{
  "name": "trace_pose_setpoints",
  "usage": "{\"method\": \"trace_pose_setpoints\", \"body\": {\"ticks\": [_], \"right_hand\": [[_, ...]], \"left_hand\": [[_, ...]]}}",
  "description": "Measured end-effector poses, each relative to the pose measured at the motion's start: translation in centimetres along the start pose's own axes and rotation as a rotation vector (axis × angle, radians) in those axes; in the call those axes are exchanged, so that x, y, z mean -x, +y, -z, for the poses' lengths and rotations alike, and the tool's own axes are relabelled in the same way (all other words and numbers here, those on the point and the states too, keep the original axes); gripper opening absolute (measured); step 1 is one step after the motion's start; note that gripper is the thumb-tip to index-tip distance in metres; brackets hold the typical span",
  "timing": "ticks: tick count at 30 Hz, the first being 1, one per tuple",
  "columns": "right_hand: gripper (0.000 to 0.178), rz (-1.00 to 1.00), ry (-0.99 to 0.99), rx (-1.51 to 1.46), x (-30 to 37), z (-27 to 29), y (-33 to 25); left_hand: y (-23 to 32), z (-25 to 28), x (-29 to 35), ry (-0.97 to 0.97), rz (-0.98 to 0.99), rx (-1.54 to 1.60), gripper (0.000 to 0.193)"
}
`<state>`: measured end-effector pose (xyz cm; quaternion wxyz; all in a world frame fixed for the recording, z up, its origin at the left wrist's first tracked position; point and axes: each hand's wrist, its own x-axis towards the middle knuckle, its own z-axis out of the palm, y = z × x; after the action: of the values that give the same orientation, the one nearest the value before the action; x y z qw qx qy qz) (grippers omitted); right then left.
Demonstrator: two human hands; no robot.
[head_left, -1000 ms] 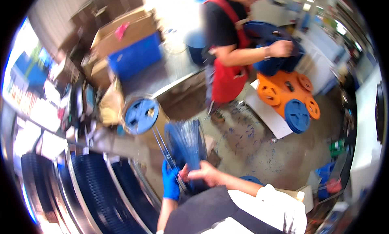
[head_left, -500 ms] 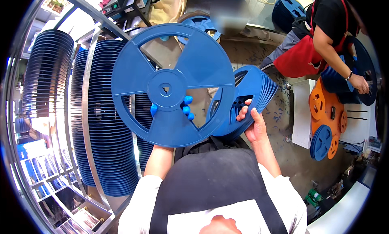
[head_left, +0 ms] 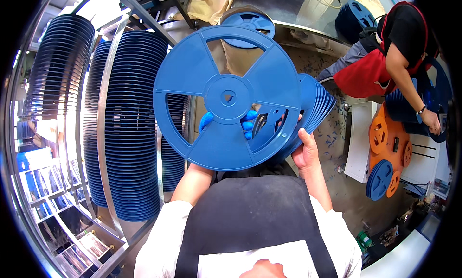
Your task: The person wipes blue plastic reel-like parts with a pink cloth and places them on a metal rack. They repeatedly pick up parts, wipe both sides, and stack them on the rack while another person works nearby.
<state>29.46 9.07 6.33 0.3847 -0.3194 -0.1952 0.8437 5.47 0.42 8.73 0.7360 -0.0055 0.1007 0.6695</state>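
A large blue plastic reel flange (head_left: 272,78), a disc with a round hub and cut-out windows, faces me in the middle. My left hand (head_left: 249,121), in a blue glove, grips it from behind; its fingertips and thumb show through the windows, the palm is hidden. To the right, my bare right hand (head_left: 306,152) holds a fanned stack of similar blue reel flanges (head_left: 318,104) by its lower right edge, thumb on the near side. The single flange covers much of the stack's front; I cannot tell whether they touch.
Long rows of blue discs (head_left: 132,109) fill a metal rack (head_left: 103,119) at left. Another blue disc (head_left: 248,25) lies beyond my hands. At far right, a co-worker in a red apron (head_left: 358,78) handles discs at an orange fixture (head_left: 385,148) on a white machine (head_left: 358,148).
My left hand has carried the single flange to the right, so it now overlaps more of the stack. My right hand still holds the stack. The whole view has shifted slightly.
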Motion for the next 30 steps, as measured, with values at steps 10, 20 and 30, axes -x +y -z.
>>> {"method": "trace_pose_setpoints", "body": {"ticks": [10,20,30], "right_hand": [[0.055,-0.074,0.068,0.028,-0.9,-1.0,-1.3],[0.043,-0.025,0.246,0.009,-2.6,2.4,-2.9],[0.035,-0.073,0.283,0.107,-4.8,1.0,-3.5]], "left_hand": [[-1.5,-1.6,-1.4,0.179,0.026,-0.036,0.078],[1.8,15.4,-3.1,0.704,0.106,-0.442,0.043],[-0.1,7.6,-10.0,-0.126,-0.123,-2.242,0.056]]}}
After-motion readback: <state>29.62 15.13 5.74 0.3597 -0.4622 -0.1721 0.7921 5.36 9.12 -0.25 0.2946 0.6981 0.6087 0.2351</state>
